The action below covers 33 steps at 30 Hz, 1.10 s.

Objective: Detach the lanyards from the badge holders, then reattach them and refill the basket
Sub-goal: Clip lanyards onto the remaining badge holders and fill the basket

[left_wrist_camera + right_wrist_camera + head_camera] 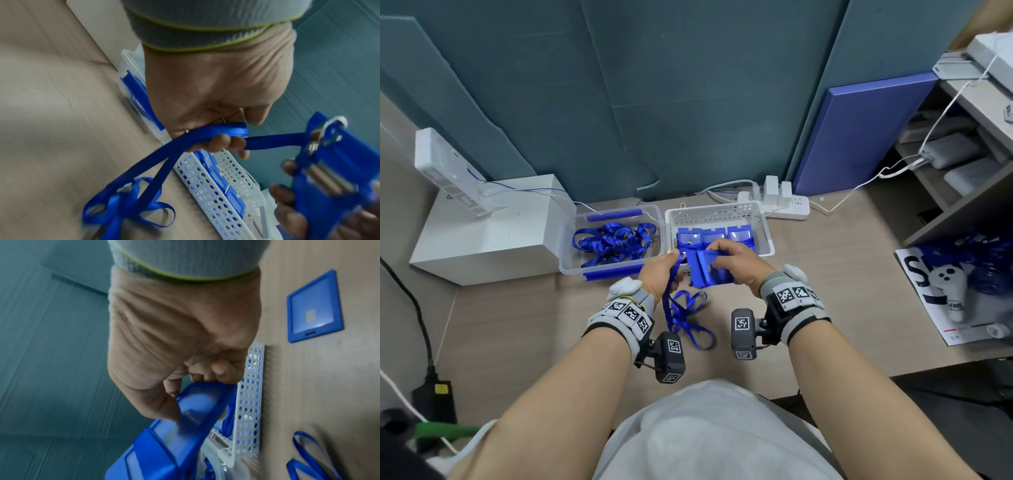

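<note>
While the person is sitting at the wooden desk (842, 274), the left hand (659, 274) is gripping a blue lanyard (205, 134), its fingers (228, 142) curled round the strap, and the strap's loose loops are trailing down onto the desk near the wrists. At the strap's far end, a metal clip (320, 138) is sitting at the top of a stack of blue badge holders (710, 270), which the right hand (736, 260) is grasping with curled fingers and the thumb pressing on the clear front. Just behind both hands, a white perforated basket (756, 212) is holding more badge holders standing in a row, and a clear plastic bin (571, 253) beside it on the left is holding a tangle of blue lanyards. In the right wrist view, a single badge holder (314, 306) is lying flat on the desk. At the right, a white controller (948, 284) is resting on a printed sheet with large dark letters, only an "S" being legible. Marker squares are showing on both wristbands.
</note>
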Motion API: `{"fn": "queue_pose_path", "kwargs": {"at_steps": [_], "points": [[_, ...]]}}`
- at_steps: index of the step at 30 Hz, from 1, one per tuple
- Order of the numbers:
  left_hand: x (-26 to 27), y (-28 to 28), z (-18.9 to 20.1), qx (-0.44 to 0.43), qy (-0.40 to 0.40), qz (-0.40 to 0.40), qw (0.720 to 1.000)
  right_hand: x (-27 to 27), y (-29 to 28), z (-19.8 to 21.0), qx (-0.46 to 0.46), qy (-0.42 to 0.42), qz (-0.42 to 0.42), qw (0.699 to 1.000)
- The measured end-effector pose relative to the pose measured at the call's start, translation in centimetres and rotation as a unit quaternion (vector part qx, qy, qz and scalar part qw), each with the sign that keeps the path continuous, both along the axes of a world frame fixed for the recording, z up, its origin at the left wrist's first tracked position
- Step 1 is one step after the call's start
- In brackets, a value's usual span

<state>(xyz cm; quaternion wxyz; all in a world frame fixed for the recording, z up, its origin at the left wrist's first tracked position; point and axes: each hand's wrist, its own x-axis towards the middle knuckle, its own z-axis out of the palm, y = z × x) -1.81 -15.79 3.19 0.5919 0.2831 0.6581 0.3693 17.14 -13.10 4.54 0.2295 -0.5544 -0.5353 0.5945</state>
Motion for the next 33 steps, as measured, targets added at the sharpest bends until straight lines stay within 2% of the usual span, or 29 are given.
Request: {"fn": "queue_pose_path", "kwargs": {"at_steps": [3, 8, 11, 18, 21, 24, 28, 33], "points": [[0.4, -0.3, -0.1, -0.034, -0.030, -0.019, 0.999, -0.1, 0.4, -0.2, 0.008, 0.008, -0.050, 0.999], [0.2, 0.0, 0.6, -0.031, -0.061, -0.006, 0.998, -0.7, 0.4, -0.3, -0.011, 0.029, -0.092, 0.995], [0.1, -0.2, 0.9, -0.026, -0.087, -0.027, 0.996, -0.9, 0.5, -0.6, -0.005, 0.016, -0.135, 0.991], [-0.2, -0.4, 0.7, -0.011, 0.021, -0.151, 0.988, -0.8, 0.8, -1.5, 0.051, -0.104, -0.140, 0.983], [-0.3, -0.7, 1.0, 0.026, 0.058, -0.186, 0.980, -0.5, 0.7, -2.1, 0.080, -0.163, -0.106, 0.978], [-0.3, -0.7, 1.5, 0.101, 0.057, -0.190, 0.975, 0.1, 0.6, -2.9, 0.119, -0.219, -0.004, 0.968], [-0.5, -0.2, 1.5, 0.119, 0.077, -0.172, 0.975, -0.2, 0.0, -2.9, 0.117, -0.169, 0.085, 0.975], [-0.3, -1.0, 1.4, 0.064, -0.008, -0.105, 0.992, -0.2, -0.2, -0.7, 0.080, -0.110, 0.111, 0.984]]}}
